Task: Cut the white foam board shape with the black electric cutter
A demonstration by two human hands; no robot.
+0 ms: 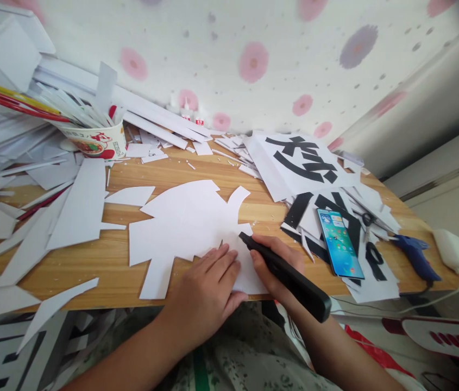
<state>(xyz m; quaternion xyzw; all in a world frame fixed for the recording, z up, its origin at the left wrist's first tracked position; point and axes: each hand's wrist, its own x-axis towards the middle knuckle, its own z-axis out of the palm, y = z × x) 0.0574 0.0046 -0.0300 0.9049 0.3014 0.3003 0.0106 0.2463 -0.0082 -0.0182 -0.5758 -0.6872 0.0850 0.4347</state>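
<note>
A white cut-out board (184, 217) with a curved top edge and several projecting tabs lies flat on the wooden table. My left hand (208, 282) is spread over its lower right part, fingers outstretched and pressing down. In my right hand (278, 266) is a long black utility knife (290, 282), its narrow end pointing to the upper left at the board's right side. I cannot make out its blade. Close to my left fingertips is a thin dark point, too small to name. A narrow curved tab sticks up from the board's upper right.
White offcuts (78, 206) are heaped on the left, below a paper cup (94, 141) holding strips. On the right lie a printed sheet (298, 163), a lit phone (339, 241), scissors (370, 233) and a blue glue gun (414, 255). Small glue bottles (186, 111) stand by the wall.
</note>
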